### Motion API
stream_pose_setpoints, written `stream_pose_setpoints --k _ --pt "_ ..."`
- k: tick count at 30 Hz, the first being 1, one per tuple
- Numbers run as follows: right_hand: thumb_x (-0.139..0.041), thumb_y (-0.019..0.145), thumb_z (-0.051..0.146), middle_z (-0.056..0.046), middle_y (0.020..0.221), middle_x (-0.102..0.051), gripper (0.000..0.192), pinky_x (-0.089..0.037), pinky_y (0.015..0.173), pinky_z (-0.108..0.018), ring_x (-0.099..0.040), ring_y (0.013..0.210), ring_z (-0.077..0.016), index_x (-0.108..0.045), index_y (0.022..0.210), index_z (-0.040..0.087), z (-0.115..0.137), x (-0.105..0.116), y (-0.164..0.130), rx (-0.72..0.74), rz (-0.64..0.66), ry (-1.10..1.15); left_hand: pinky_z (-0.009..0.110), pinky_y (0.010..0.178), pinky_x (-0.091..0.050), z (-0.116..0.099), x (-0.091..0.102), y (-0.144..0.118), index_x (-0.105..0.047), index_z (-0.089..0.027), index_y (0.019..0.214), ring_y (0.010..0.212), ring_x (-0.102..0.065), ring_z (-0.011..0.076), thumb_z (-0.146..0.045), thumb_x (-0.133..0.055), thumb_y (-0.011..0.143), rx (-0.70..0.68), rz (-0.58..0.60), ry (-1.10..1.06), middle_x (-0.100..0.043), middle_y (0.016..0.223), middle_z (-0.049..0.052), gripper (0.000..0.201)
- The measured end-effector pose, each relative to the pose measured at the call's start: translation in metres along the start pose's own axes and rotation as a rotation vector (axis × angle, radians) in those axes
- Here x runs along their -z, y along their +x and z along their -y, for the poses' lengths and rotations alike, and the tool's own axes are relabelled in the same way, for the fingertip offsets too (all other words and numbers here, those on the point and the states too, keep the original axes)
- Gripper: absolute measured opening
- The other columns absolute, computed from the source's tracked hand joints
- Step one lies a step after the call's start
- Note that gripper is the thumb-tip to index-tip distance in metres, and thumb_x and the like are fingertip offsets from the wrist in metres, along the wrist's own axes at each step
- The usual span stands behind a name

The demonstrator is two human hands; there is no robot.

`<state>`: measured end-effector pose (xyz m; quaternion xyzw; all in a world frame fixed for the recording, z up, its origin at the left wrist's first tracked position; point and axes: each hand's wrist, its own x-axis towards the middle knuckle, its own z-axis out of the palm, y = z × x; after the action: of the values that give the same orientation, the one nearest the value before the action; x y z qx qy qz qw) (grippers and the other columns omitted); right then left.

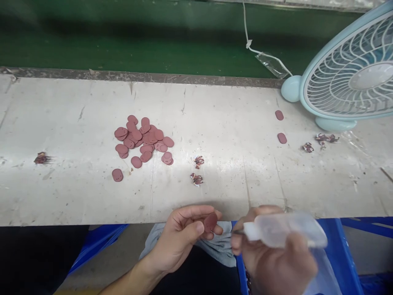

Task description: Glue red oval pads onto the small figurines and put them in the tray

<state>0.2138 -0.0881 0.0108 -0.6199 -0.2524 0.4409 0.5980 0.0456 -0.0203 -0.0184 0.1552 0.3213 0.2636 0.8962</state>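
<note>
My left hand (181, 239) pinches one small dark-red oval piece (210, 222) between thumb and fingers, just below the front edge of the white worktable (215, 114). My right hand (270, 254) grips a clear plastic squeeze bottle (285, 229) lying sideways, its thin metal tip pointing left toward the held piece, a short gap away. On the table, up and to the left, lies a pile of several similar red oval pieces (143, 141).
Two loose red pieces (280, 127) lie at right near a pale blue desk fan (346, 69). Small crumpled red scraps (197, 170) are scattered on the table. A grey cloth (221, 246) lies in my lap; blue frame parts (340, 250) sit below.
</note>
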Motion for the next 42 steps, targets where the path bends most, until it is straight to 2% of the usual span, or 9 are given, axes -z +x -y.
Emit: stream_pose_setpoints --k 4,8,11,14,16,19,25,31,42 --pt "-0.039 0.104 0.052 0.007 0.058 -0.039 0.043 -0.026 0.028 -0.003 -0.041 0.039 -0.0039 -0.067 0.100 0.020 -0.006 0.006 0.040 -0.351 0.074 0.774 0.018 0.074 -0.060 -0.003 0.006 -0.004 -0.077 -0.022 0.113 0.092 -0.077 0.0191 -0.024 -0.075 0.089 -0.024 0.007 0.000 -0.077 0.117 0.010 0.024" --pt "-0.045 0.099 0.061 0.010 0.063 -0.039 0.050 -0.016 0.026 0.001 -0.031 0.036 -0.0006 -0.062 0.112 0.016 -0.016 0.006 0.044 -0.222 0.246 1.105 0.018 0.069 -0.060 -0.009 0.014 -0.009 -0.077 -0.022 0.111 0.091 -0.077 0.0199 -0.023 -0.074 0.089 -0.071 -0.026 -0.008 -0.077 0.117 0.011 0.022" --pt "-0.064 0.090 0.062 0.010 0.064 -0.045 0.047 -0.032 0.025 -0.009 -0.035 0.033 -0.0033 -0.063 0.117 0.023 -0.015 -0.001 0.028 -0.067 0.435 0.750 0.017 0.065 -0.059 -0.015 0.019 -0.013 -0.078 -0.022 0.107 0.088 -0.076 0.0185 -0.024 -0.075 0.088 -0.100 -0.074 -0.018 -0.077 0.118 0.011 0.019" --pt "-0.068 0.095 0.035 0.002 0.077 -0.060 0.020 -0.053 0.049 -0.023 -0.060 0.056 -0.0127 -0.068 0.113 0.028 -0.008 -0.018 0.027 0.174 0.374 -0.157 0.015 0.063 -0.057 -0.021 0.022 -0.016 -0.078 -0.021 0.104 0.084 -0.075 0.0166 -0.024 -0.077 0.087 -0.133 -0.127 -0.041 -0.078 0.115 0.011 0.018" --pt "-0.067 0.095 0.028 -0.004 0.094 -0.066 0.023 -0.058 0.066 -0.033 -0.066 0.075 -0.0190 -0.068 0.117 0.026 -0.007 -0.033 0.039 0.323 0.340 -0.679 0.014 0.063 -0.057 -0.024 0.024 -0.018 -0.079 -0.021 0.104 0.085 -0.076 0.0165 -0.025 -0.079 0.086 -0.152 -0.158 -0.049 -0.078 0.114 0.012 0.019" --pt "-0.066 0.095 0.027 -0.010 0.104 -0.065 0.023 -0.057 0.076 -0.042 -0.067 0.086 -0.0256 -0.068 0.117 0.019 -0.009 -0.053 0.065 0.371 0.372 -1.011 0.015 0.065 -0.058 -0.026 0.028 -0.023 -0.079 -0.021 0.107 0.087 -0.076 0.0175 -0.025 -0.080 0.084 -0.163 -0.171 -0.051 -0.077 0.116 0.013 0.024" --pt "-0.059 0.095 0.021 -0.007 0.084 -0.069 0.013 -0.057 0.069 -0.042 -0.069 0.075 -0.0265 -0.071 0.094 0.018 -0.002 -0.057 0.072 0.347 0.338 -1.007 0.015 0.067 -0.057 -0.026 0.033 -0.030 -0.079 -0.022 0.108 0.090 -0.076 0.0180 -0.022 -0.081 0.083 -0.187 -0.154 -0.032 -0.077 0.118 0.012 0.025" --pt "-0.067 0.094 0.029 -0.003 0.079 -0.076 0.009 -0.060 0.059 -0.025 -0.072 0.065 -0.0168 -0.074 0.095 0.023 0.021 -0.048 0.022 -0.016 0.426 -0.310 0.020 0.073 -0.059 -0.023 0.031 -0.025 -0.078 -0.023 0.109 0.097 -0.075 0.0208 -0.022 -0.080 0.084 -0.241 -0.155 0.091 -0.079 0.113 0.011 0.025" --pt "-0.068 0.094 0.024 -0.003 0.092 -0.073 0.011 -0.059 0.064 -0.024 -0.070 0.075 -0.0151 -0.077 0.099 0.026 0.012 -0.051 0.012 -0.011 0.388 -0.298 0.027 0.090 -0.057 -0.018 0.027 -0.022 -0.076 -0.021 0.097 0.101 -0.072 0.0191 -0.015 -0.079 0.084 -0.280 -0.065 0.175 -0.077 0.116 0.007 0.015"
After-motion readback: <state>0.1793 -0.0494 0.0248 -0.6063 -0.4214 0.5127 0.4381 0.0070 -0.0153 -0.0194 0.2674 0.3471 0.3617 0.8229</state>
